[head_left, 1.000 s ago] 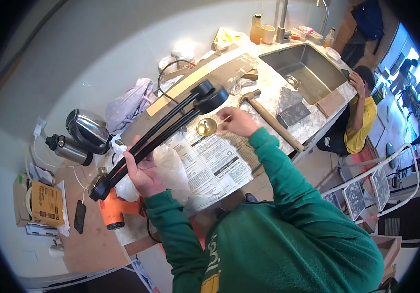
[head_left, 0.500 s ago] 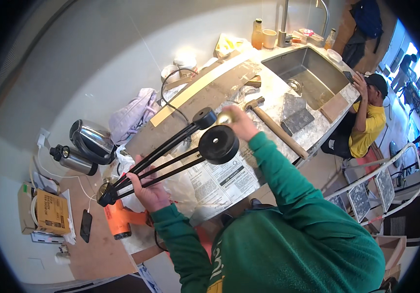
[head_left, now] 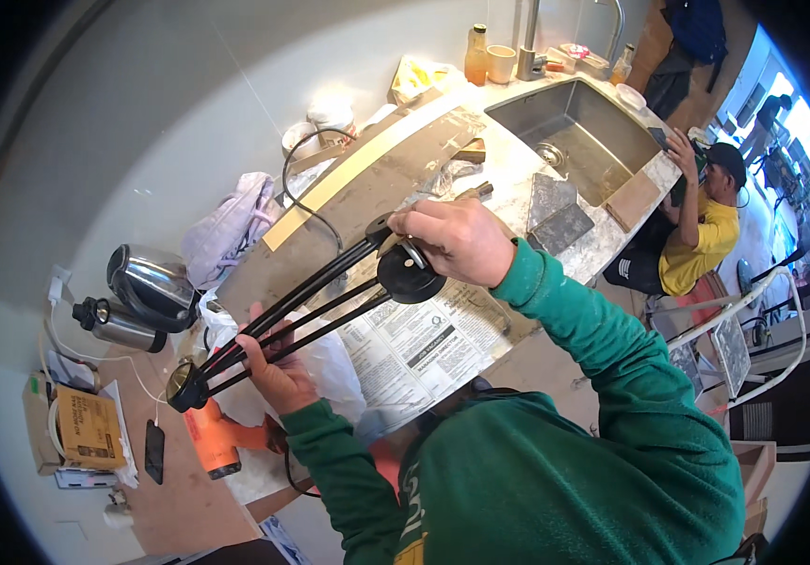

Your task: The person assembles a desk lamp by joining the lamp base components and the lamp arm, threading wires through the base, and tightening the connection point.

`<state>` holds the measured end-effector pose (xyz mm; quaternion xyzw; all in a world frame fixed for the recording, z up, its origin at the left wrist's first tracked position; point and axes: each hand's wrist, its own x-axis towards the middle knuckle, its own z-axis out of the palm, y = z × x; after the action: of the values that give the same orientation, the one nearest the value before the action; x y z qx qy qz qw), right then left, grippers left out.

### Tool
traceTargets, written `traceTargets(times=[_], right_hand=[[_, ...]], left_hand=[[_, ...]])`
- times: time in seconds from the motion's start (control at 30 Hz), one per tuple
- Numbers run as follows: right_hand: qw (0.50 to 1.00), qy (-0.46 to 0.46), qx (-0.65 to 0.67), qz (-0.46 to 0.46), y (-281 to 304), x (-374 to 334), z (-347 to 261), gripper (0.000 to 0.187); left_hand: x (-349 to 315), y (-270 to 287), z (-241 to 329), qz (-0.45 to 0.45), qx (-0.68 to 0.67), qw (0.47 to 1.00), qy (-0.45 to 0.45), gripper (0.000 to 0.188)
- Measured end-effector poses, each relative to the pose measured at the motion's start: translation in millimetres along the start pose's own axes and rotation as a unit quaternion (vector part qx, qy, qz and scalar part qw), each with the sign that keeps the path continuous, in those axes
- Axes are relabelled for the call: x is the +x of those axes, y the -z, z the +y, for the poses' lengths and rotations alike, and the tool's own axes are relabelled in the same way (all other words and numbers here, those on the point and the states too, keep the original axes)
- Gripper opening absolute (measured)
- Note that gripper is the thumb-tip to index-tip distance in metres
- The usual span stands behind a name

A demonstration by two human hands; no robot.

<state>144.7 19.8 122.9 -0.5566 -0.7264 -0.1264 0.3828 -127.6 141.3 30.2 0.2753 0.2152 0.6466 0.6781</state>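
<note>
My left hand is closed around the thin black rods of a light-fitting-like object. Two round black discs cap the rods' far end, and a dark round fitting with a brass-coloured face sits at the near left end. At the discs, my right hand pinches a small metallic, brass-coloured piece against the top of the larger disc; the fingers partly cover it. Beneath the object lie printed newspaper sheets and a clear plastic bag. A hammer lies behind my right hand, its handle mostly hidden.
An orange heat-gun-like tool, phone, kettle and steel flask are at left. Beyond the dark slabs is a sink. A person in a yellow shirt crouches at right, near a white-framed ladder.
My right hand has moved from beside the discs onto the larger disc, bringing the brass-coloured piece against it. My left hand keeps its hold on the rods.
</note>
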Motion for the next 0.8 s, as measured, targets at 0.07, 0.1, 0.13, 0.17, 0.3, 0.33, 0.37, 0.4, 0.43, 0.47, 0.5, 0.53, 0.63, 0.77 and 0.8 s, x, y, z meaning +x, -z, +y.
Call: traceTargets(times=[0.07, 0.1, 0.13, 0.17, 0.3, 0.33, 0.37, 0.4, 0.43, 0.47, 0.5, 0.53, 0.63, 0.77, 0.8], right_hand=[[0.999, -0.004, -0.012, 0.035, -5.1, -2.5, 1.2, 0.027], [0.998, -0.007, -0.015, 0.053, -7.3, -2.9, 1.5, 0.026], [0.998, -0.008, -0.01, 0.057, -8.3, -3.0, 2.4, 0.025], [0.998, -0.01, -0.005, 0.06, -8.9, -3.0, 3.6, 0.024], [0.997, -0.019, 0.003, 0.074, -13.1, -4.8, 8.1, 0.022], [0.998, -0.02, 0.009, 0.063, -12.7, -5.2, 9.0, 0.021], [0.998, -0.021, 0.014, 0.052, -11.6, -5.3, 9.7, 0.021], [0.999, -0.02, 0.021, 0.042, -11.4, -4.2, 9.4, 0.02], [0.998, -0.033, 0.043, 0.028, -10.1, -4.8, 8.3, 0.02], [0.997, -0.047, 0.064, 0.014, -7.4, -7.0, 6.6, 0.02], [0.995, -0.06, 0.085, -0.001, -4.1, -9.3, 5.7, 0.02], [0.994, -0.06, 0.092, -0.012, -0.9, -10.9, 5.7, 0.02], [0.991, -0.066, 0.104, -0.047, 3.9, -13.2, 6.3, 0.021], [0.983, -0.043, 0.144, -0.107, 5.7, -13.8, 11.7, 0.026], [0.978, -0.021, 0.167, -0.123, 6.0, -13.6, 13.9, 0.028]], left_hand=[[-0.5, 0.3, -2.7, 0.002, 0.009, 1.0, 0.002, 0.046], [-0.3, 1.0, -2.8, 0.008, 0.015, 1.0, 0.006, 0.046], [-0.1, 1.8, -3.0, 0.013, 0.02, 1.0, 0.009, 0.046], [0.4, 3.9, -4.0, 0.012, 0.016, 1.0, 0.012, 0.046], [0.3, 5.8, -5.3, 0.016, 0.001, 1.0, 0.02, 0.046], [-1.0, 3.7, -5.7, 0.02, -0.002, 1.0, 0.022, 0.045], [-1.9, 1.1, -6.3, 0.023, -0.002, 0.999, 0.023, 0.045], [-2.3, -1.3, -5.5, 0.026, -0.002, 0.999, 0.022, 0.044], [-2.1, -2.6, -5.1, 0.029, -0.002, 0.999, 0.02, 0.044], [-1.5, -2.1, -5.5, 0.03, -0.003, 0.999, 0.022, 0.044], [-0.9, -1.1, -7.4, 0.03, -0.004, 0.999, 0.025, 0.043], [-0.3, 0.2, -9.2, 0.031, -0.006, 0.999, 0.027, 0.043], [2.9, 4.5, -14.0, 0.042, -0.006, 0.999, 0.033, 0.043], [3.2, 7.2, -16.4, 0.036, 0.011, 0.998, 0.042, 0.042], [4.0, 8.8, -16.8, 0.038, 0.011, 0.998, 0.042, 0.042]])
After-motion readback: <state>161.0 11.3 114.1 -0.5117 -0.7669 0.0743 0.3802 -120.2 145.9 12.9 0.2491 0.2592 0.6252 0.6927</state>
